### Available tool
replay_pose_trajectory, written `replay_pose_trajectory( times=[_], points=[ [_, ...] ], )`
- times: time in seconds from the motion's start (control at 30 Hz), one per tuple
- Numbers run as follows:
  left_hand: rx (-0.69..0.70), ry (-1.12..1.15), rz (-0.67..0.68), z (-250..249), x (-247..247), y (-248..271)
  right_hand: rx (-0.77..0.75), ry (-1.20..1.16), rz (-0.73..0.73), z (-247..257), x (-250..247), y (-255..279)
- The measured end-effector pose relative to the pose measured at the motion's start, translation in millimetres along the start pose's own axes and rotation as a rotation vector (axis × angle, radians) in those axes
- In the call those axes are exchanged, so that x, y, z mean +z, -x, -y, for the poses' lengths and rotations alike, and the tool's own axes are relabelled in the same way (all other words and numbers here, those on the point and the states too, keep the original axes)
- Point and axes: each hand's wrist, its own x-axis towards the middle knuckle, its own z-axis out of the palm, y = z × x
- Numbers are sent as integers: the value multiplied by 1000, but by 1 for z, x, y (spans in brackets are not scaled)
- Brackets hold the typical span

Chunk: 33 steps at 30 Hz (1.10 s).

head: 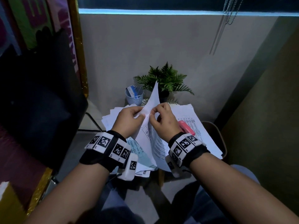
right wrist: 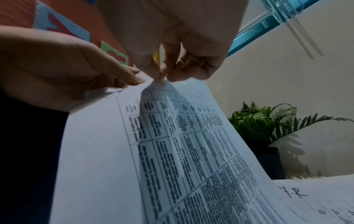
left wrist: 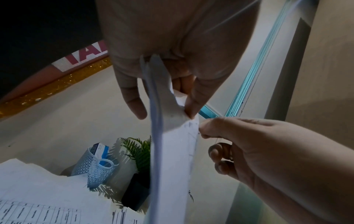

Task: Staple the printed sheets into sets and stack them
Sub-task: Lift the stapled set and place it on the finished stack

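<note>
Dim light flattens the small table [head: 216, 130] at frame centre, buried under loose printed sheets [head: 186, 113] so you see only its right rim. Your pink stapler [head: 186, 127] lies right of centre, partly hidden behind your right hand [head: 163, 122]. Print is too blurred to read. Your left hand [head: 129, 120] pinches the held set [head: 152, 101] at its upper corner, thumb against fingers; your right hand pinches the same corner just beside it, other fingers curled. A fern [head: 166, 78] and blue cup [head: 134, 94] stand behind
</note>
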Motion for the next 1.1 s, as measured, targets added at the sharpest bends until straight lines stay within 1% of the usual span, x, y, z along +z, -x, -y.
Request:
replay_pose_trajectory(
  times=[0.07,0.1,0.17,0.23,0.3,0.37,0.47,0.5,0.57,0.67,0.73,0.8,0.87,0.97,1.03,1.1],
  points=[
    [-4,-101,45,3,3,-1,-36,-20,-59,3,-1,-3],
    [-18,-123,47,6,5,-1,-54,-34,-94,6,-3,-6],
    [-43,-138,-13,9,6,-2,-36,-66,-141,8,-8,-15],
    [-48,-168,-66,11,5,-5,93,-88,-137,0,-15,-24],
    [-55,-229,-72,10,3,-9,254,-115,-116,-15,-24,-28],
    [-54,-299,-69,8,3,-12,368,-122,-98,-35,-37,-28],
    [-73,-295,-66,9,5,-16,464,9,-46,-70,-63,-31],
    [-80,-291,-64,11,5,-17,493,46,-56,-81,-74,-34],
    [-85,-287,-66,17,5,-20,545,107,-122,-102,-97,-43],
    [-101,-315,-72,24,5,-23,556,341,-223,-126,-139,-58],
    [-108,-358,-80,26,4,-26,568,413,-243,-139,-165,-66],
    [-111,-352,-94,29,1,-28,596,465,-224,-153,-185,-74],
    [-97,-344,-100,31,-3,-31,645,462,-200,-163,-199,-82],
    [-60,-383,-111,30,-10,-35,709,354,-224,-166,-207,-85],
    [-20,-424,-120,26,-16,-37,661,308,-249,-162,-203,-83],
    [37,-454,-133,19,-22,-38,561,265,-240,-149,-190,-80]
  ],
)
